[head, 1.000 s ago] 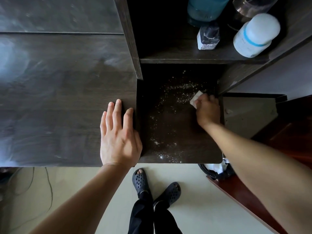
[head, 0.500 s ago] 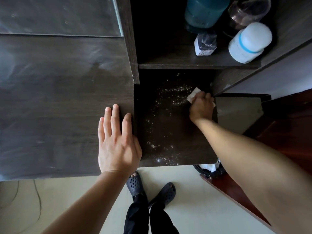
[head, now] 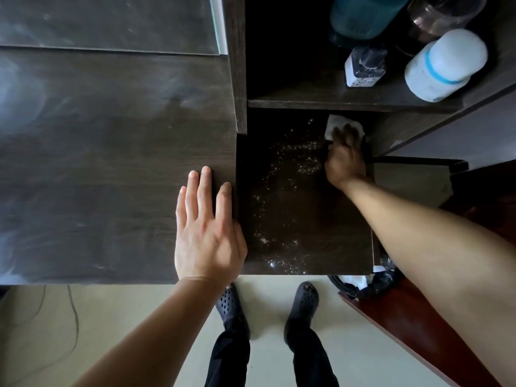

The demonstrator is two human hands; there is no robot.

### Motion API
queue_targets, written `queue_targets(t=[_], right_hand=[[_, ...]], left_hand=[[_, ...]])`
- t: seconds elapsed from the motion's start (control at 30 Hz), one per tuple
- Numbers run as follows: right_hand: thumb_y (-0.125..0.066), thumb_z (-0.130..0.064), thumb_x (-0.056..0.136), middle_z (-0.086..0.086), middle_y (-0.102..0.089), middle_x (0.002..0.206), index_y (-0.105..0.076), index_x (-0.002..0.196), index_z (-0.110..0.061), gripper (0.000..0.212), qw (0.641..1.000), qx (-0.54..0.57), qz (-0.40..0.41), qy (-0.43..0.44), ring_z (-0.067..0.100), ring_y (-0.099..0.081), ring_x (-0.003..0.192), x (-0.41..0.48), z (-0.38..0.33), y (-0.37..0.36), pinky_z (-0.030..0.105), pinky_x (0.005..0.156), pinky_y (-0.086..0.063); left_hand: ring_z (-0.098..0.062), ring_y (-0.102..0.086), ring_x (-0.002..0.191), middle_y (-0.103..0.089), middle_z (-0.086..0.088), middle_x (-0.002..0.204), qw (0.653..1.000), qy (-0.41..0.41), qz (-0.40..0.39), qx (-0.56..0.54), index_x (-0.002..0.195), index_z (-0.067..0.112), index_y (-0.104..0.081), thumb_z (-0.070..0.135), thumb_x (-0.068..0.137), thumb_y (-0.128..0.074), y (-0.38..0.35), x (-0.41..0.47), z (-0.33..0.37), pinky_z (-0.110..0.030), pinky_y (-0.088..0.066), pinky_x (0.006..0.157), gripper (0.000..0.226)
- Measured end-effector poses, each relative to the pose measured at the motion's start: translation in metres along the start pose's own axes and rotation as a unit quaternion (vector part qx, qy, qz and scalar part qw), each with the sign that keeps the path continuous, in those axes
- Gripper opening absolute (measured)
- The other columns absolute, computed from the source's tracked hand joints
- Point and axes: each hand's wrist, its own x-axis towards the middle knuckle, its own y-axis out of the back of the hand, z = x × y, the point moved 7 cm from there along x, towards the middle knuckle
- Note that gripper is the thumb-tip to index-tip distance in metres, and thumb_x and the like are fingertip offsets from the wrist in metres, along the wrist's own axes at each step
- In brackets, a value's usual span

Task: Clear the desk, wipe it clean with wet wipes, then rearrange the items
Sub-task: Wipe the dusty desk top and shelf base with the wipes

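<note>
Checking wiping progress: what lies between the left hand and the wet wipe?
Head view: scattered white specks on the dark lower shelf, between left hand and wet wipe.

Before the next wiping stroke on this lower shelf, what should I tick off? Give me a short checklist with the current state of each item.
1. Wipe under control: ok. The right hand presses the wipe at the back right of the lower shelf.
2. Body braced: ok. The left hand rests flat on the desk top.
3. Lower shelf clean: not ok. Pale specks are scattered across it.
4. Bottles out of the stroke: ok. The white bottle and small clear bottle stand on the upper shelf.
5. Wipe wet enough: cannot tell.
</note>
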Motion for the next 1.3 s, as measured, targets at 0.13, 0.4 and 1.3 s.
queue_targets(t=[0.13, 0.4, 1.3], right_hand=[[-0.034, -0.016, 0.101, 0.022, -0.008, 0.155, -0.026, 0.145, 0.001, 0.048, 0.997, -0.010, -0.019, 0.075, 0.034, -0.001, 0.145, -0.056, -0.005, -0.001, 0.037, 0.117, -0.004], [-0.021, -0.046, 0.100, 0.012, 0.012, 0.157, -0.004, 0.150, -0.010, 0.064, 0.982, -0.097, -0.124, 0.102, 0.023, 0.016, 0.144, -0.030, 0.008, 0.000, 0.033, 0.116, 0.007], [-0.025, -0.050, 0.098, 0.005, 0.001, 0.159, -0.016, 0.150, -0.014, 0.063, 0.930, -0.107, -0.170, 0.308, 0.018, 0.006, 0.145, -0.024, -0.028, -0.004, 0.033, 0.117, -0.002]], left_hand=[[-0.044, -0.025, 0.138, -0.034, -0.028, 0.145, 1.000, 0.007, 0.008, 0.000, 0.127, 0.000, -0.049, 0.017, 0.077, -0.042, 0.003, -0.001, 0.001, -0.052, -0.019, 0.114, 0.053], [-0.043, -0.028, 0.137, -0.037, -0.027, 0.144, 0.999, 0.012, 0.035, -0.010, 0.125, -0.001, -0.051, 0.016, 0.078, -0.042, 0.006, -0.002, 0.004, -0.052, -0.022, 0.113, 0.051], [-0.042, -0.028, 0.138, -0.038, -0.026, 0.144, 0.998, 0.013, 0.055, -0.010, 0.126, -0.002, -0.052, 0.014, 0.080, -0.040, 0.007, -0.003, 0.001, -0.051, -0.024, 0.113, 0.051]])
